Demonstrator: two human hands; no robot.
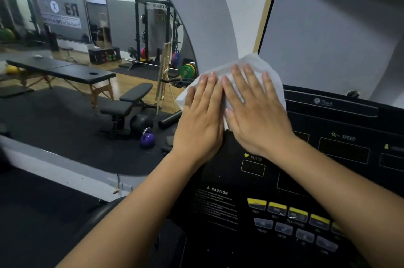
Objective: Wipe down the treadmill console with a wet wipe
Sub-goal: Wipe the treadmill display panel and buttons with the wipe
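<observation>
1. Console-wise, the closest bit of the treadmill console (218, 171) is the row of yellow buttons (277, 207) at the bottom. I reckon a damp wipe dragged down over those could press something by accident, or leave moisture around the keys.
2. Both hands sit flat and side by side, left hand (200, 119) and right hand (255, 110). Their fingers are straight and only slightly spread, pressing down and not pinching anything.
3. Under them is the wet wipe (251, 64), spread over the console's upper-left corner.
4. Nothing actually grips the wipe, so it could bunch up or slide out from under the palms on a fast stroke. Its left part already hangs past the console's edge, so that side could flop off.
5. There's no room to move left, since the edge runs right beside the left hand. The open panel runs right toward the SPEED window (343, 149) and down toward the PULSE window (253, 167).
6. Just past the fingertips is the console's top lip, with a dark screen (328, 38) behind it. Off to the left there's a weight bench (129, 101), well apart.
</observation>
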